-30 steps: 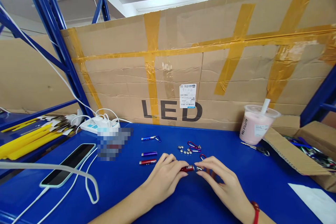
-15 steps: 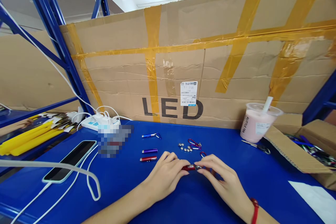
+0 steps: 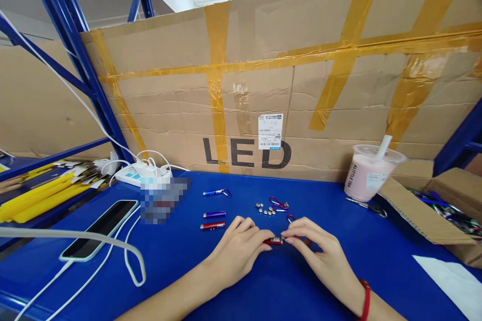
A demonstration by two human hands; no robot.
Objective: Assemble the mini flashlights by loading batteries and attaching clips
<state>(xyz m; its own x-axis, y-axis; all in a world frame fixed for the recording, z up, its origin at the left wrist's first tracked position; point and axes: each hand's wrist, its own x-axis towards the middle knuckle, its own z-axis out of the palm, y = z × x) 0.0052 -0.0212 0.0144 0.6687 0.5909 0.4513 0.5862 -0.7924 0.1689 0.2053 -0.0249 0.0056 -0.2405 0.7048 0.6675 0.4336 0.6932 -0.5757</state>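
Between the thumb and fingers of my left hand (image 3: 241,246) is a small red flashlight (image 3: 275,241), lying sideways with its right end showing. My right hand (image 3: 318,248) is closed in a pinch at that end, on a tiny silvery bit too small to name. A red carabiner (image 3: 290,218) pokes out just behind my right fingertips. Beyond the hands lie several button cells (image 3: 265,211) and carabiners (image 3: 277,202). To the left rest another red flashlight (image 3: 212,226), a purple flashlight (image 3: 214,214) and a blue flashlight with a clip (image 3: 214,192).
Cardboard (image 3: 181,125) walls the back of the blue table (image 3: 301,296). A phone (image 3: 100,228) with cables and a power strip (image 3: 131,175) sit left. On the right are a pink drink cup (image 3: 369,175), tweezers (image 3: 359,205), an open box (image 3: 425,215) and white paper (image 3: 448,283).
My right fingertips have shifted very slightly at the flashlight's end, and a little more of the red tube shows. My left hand keeps its grip; the view tilts slightly.
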